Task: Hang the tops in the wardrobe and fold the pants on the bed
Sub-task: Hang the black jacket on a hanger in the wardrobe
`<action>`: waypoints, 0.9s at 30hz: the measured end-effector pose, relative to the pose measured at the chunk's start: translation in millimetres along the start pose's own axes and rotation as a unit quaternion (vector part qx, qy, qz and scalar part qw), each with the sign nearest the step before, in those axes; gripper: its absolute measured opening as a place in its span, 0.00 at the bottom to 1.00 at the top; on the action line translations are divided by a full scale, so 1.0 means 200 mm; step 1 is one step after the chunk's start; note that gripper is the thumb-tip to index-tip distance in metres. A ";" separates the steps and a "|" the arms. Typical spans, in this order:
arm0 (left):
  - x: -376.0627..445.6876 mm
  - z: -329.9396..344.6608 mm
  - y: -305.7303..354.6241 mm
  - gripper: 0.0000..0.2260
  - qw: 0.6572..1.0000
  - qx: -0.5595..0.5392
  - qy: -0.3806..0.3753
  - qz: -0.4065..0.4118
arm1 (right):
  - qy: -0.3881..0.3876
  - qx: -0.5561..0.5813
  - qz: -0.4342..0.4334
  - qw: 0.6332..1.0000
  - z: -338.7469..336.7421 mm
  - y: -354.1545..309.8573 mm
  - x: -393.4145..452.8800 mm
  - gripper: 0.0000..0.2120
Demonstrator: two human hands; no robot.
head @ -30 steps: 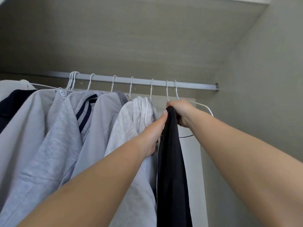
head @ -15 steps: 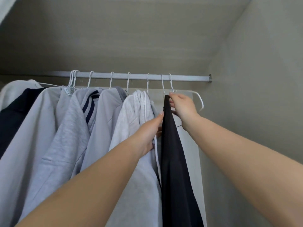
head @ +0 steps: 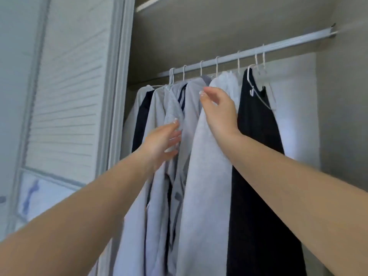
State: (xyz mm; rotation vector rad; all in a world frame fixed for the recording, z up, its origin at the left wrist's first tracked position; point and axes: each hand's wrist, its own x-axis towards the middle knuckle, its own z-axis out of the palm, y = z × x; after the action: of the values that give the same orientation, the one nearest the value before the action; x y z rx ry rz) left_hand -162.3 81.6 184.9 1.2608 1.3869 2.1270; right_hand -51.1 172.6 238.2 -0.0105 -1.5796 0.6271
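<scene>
Inside the wardrobe (head: 229,26) we reach both hands among hanging tops. Left hand (head: 163,141) touches a grey top (head: 175,108), grip apart; right hand (head: 219,112) loose over a pale top (head: 205,176). Black top (head: 256,156) hangs on the rail (head: 288,45).

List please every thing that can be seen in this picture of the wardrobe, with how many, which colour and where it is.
Hanging rail: one, pale metal, across the top of the wardrobe.
Hangers: about eight hooks visible, white wire, on the rail.
Black top: one, black, second hanger from the right end of the rail.
Empty hanger: one, white, right of the black top.
Grey tops: several, light grey or white, one with dark stripes, left of the black top.
Dark garment: one, navy or black, near the left end.
Louvred door: one, white, left of the opening.
Left hand: open, touching the grey tops.
Right hand: open, before the grey tops.
</scene>
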 end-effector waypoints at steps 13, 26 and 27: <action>-1.85 -1.14 0.26 0.11 0.901 0.183 0.385 -0.079 | -0.334 0.332 0.196 0.860 0.90 -0.79 -1.45 0.08; -4.08 -0.93 1.00 0.06 0.648 0.298 0.693 -0.107 | -0.622 0.503 0.121 0.588 0.87 -2.48 -2.82 0.08; -4.24 -0.85 1.04 0.08 0.631 0.298 0.709 -0.106 | -0.639 0.514 0.114 0.562 0.80 -2.61 -2.92 0.07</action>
State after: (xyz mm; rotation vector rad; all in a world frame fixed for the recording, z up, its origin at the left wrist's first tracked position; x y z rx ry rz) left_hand 224.1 -671.7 -90.2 -0.9975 2.6729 2.4320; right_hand 63.2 -548.3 -89.0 1.4618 -2.2596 1.9955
